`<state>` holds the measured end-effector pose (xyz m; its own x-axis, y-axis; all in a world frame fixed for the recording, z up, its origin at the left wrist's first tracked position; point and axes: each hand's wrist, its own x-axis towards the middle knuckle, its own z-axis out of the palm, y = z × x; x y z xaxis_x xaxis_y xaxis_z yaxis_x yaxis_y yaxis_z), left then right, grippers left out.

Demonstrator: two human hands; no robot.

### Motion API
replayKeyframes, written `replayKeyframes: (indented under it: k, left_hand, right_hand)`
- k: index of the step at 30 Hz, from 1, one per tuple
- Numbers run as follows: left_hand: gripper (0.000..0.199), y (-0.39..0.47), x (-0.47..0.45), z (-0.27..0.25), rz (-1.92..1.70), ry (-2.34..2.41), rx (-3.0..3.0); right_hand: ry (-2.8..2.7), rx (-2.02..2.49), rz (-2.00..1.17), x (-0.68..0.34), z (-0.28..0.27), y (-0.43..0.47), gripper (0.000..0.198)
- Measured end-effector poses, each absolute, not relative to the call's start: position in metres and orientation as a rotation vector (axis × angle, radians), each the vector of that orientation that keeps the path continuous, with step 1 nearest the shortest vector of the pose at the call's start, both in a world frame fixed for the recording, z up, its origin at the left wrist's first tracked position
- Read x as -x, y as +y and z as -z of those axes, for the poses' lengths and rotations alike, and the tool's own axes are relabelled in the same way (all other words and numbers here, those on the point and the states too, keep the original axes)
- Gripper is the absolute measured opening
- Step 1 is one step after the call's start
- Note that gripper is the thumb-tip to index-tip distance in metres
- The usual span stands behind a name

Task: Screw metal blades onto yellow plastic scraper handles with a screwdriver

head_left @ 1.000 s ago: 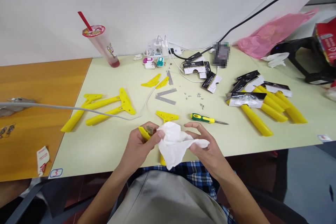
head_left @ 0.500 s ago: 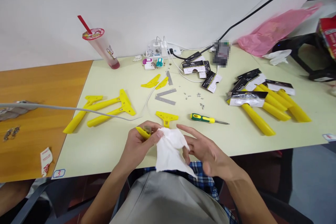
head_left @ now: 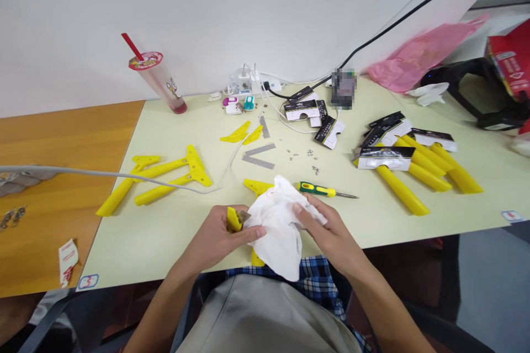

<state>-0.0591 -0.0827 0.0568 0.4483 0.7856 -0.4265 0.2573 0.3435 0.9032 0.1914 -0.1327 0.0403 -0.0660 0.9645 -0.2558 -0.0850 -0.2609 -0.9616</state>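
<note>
Head view shows two hands, both curled, near the front edge of the table. The left hand has hold of a small yellow piece and pins one side of a white cloth with its thumb. The right hand pinches the cloth's other side. Below the cloth, a yellow scraper is partly hidden. Just past the right hand lies a green and yellow screwdriver.
</note>
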Motion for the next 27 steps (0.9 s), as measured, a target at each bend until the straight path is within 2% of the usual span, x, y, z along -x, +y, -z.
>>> replayKeyframes:
  k: [4, 8, 15, 20, 22, 27]
  left_hand:
    - [0.032, -0.083, 0.061, -0.060, -0.512, 1.086, -1.196]
    - [0.036, -0.083, 0.061, -0.060, -0.551, 1.070, -1.191]
    - [0.025, -0.081, 0.059, -0.058, -0.713, 1.178, -1.231]
    - [0.019, -0.079, 0.061, -0.055, -0.776, 1.096, -1.191]
    - [0.026, -0.078, 0.061, -0.055, -0.781, 1.040, -1.154]
    - [0.067, -0.078, 0.061, -0.055, -0.778, 0.970, -1.190]
  right_hand:
    - [-0.757, 1.174, -1.510, -0.186, -0.039, -0.133, 0.038]
    - [-0.873, 1.086, -1.606, -0.183, -0.041, -0.135, 0.042]
    - [-1.297, 1.223, -1.334, -0.202, -0.052, -0.133, 0.015]
    - [-1.644, 1.018, -1.072, -0.215, -0.069, -0.132, 0.049]
    - [-1.706, 1.012, -0.980, -0.215, -0.073, -0.132, 0.054]
    - [-1.757, 1.023, -0.877, -0.213, -0.078, -0.130, 0.053]
